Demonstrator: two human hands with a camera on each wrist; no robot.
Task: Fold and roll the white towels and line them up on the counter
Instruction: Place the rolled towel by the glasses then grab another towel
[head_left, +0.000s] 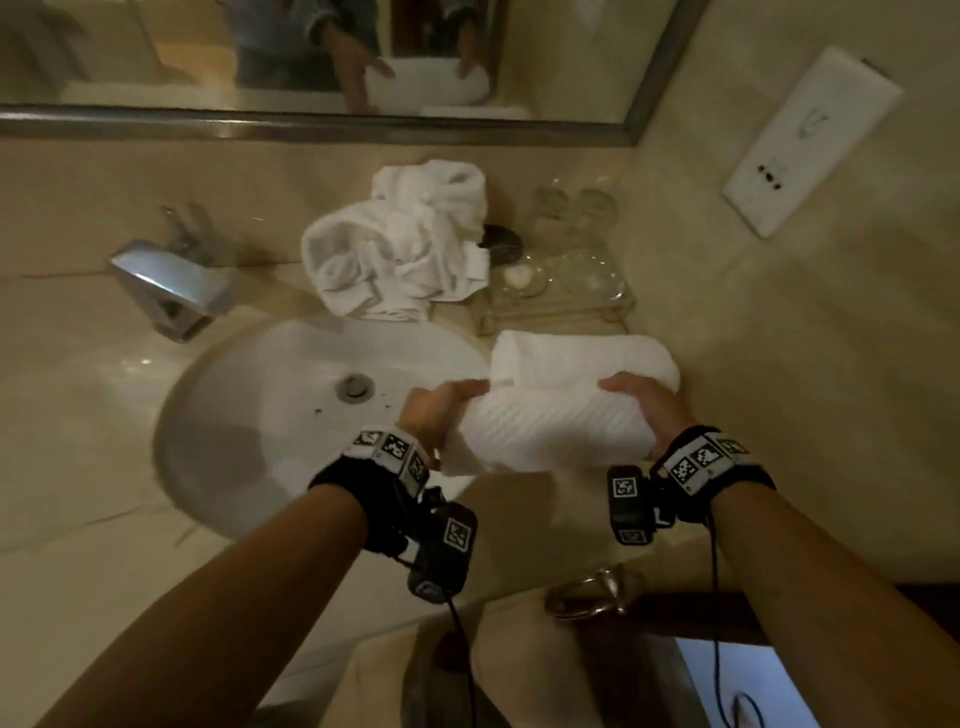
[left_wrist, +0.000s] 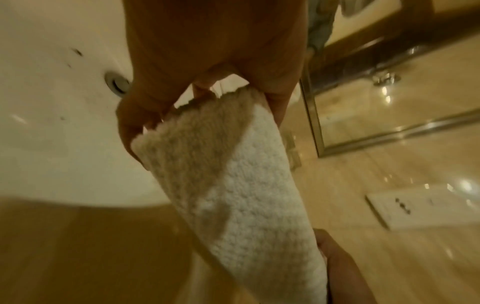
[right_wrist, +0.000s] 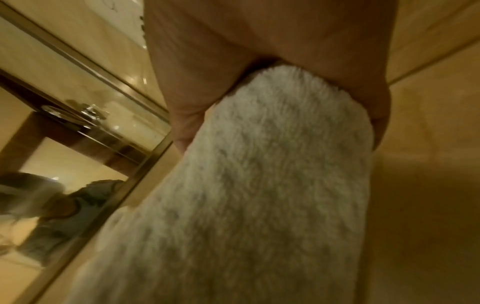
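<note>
The forearms are bare, without sleeves. Each wrist wears a black band (head_left: 363, 483) with white square tiles (head_left: 392, 447) that carry black pixel markings. A small black camera box (head_left: 444, 551) hangs below each band, and thin black cables (head_left: 462, 639) run down.

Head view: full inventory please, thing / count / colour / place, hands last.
rolled towel: 1, white, held over the counter's front edge, right of the sink
folded towel: 1, white, on the counter just behind the rolled one
loose towels: a heap, count unclear, white, behind the sink
sink: 1, white, set in the counter
faucet: 1, chrome, behind the sink at left
tray: 1, clear, right of the heap, holding glass dishes and tumblers
counter: 1, beige
mirror: 1, metal-framed, on the wall
wall plate: 1, white, right wall
left hand: grips the roll's left end
right hand: grips its right end
</note>
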